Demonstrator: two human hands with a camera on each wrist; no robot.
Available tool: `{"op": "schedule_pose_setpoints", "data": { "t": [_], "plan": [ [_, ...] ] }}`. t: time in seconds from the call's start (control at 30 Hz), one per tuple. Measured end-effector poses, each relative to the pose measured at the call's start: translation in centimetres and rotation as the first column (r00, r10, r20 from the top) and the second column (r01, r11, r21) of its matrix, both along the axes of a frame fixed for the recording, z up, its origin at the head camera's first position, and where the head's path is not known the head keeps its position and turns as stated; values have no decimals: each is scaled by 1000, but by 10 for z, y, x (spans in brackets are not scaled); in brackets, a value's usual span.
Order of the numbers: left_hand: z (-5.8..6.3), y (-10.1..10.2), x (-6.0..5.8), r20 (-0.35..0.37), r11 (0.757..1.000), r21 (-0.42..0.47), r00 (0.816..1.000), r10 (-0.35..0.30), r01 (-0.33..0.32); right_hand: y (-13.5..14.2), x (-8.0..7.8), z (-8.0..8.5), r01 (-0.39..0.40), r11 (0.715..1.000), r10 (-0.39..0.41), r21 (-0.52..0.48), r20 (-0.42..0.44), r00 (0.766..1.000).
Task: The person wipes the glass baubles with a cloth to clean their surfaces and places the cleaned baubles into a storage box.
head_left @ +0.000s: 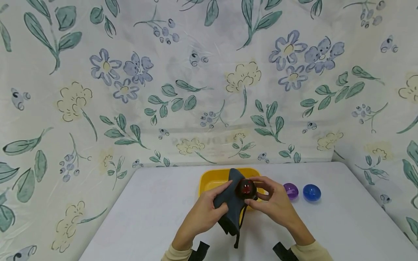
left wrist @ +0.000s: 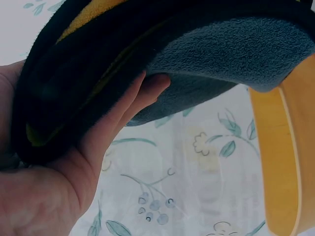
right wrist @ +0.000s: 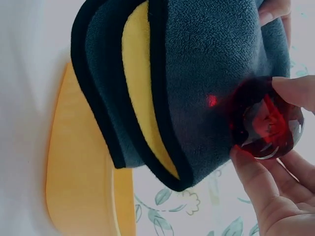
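Observation:
My left hand grips a folded cloth, blue-grey with black edging and a yellow inner side. In the left wrist view, the folded cloth runs between the thumb and fingers of my left hand. A clear red ball is pinched between the thumb and fingers of my right hand. Seen from the right wrist, the red ball lies against the cloth's grey face, with the right hand's fingers around its side.
Behind the hands stands a yellow tub, partly hidden by the cloth. To its right a purple ball and a blue ball rest on the white table. A floral curtain hangs behind the table.

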State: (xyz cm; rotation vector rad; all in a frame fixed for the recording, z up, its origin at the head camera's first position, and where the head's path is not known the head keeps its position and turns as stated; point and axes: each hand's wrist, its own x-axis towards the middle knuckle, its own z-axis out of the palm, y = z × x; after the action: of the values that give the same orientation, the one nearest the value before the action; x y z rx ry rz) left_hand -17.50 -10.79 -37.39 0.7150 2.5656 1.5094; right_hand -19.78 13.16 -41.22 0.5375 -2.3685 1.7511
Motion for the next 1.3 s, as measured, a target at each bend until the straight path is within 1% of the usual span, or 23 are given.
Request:
{"op": "schedule_pose_setpoints", "data": {
  "t": [0.23,0.3,0.47,0.57,0.8,1.13,1.3],
  "plan": [
    [2,0,4,-3,999,41,1000,4,-4,1,-1,-1,-42,999,42,25,3,999],
    [3,0,4,-4,999,49,1000,3,-3,1,-1,-2,-43,998,43,35,-2,999],
    [4,0,6,-16,998,59,1000,5,-4,2,-3,-5,-25,997,29,78,-53,998],
    [5,-1,7,-18,998,67,1000,9,-8,2,-4,-6,-30,995,36,95,-71,997],
    [6,-1,8,-16,997,82,1000,10,-9,1,-2,-7,-67,992,71,111,-37,997],
    [7,1,9,-26,990,133,999,46,-42,0,0,-4,-105,988,108,112,-24,994],
    [7,0,8,-43,992,120,998,48,-43,-1,3,-2,-151,983,154,107,-19,988]
  ]
}}
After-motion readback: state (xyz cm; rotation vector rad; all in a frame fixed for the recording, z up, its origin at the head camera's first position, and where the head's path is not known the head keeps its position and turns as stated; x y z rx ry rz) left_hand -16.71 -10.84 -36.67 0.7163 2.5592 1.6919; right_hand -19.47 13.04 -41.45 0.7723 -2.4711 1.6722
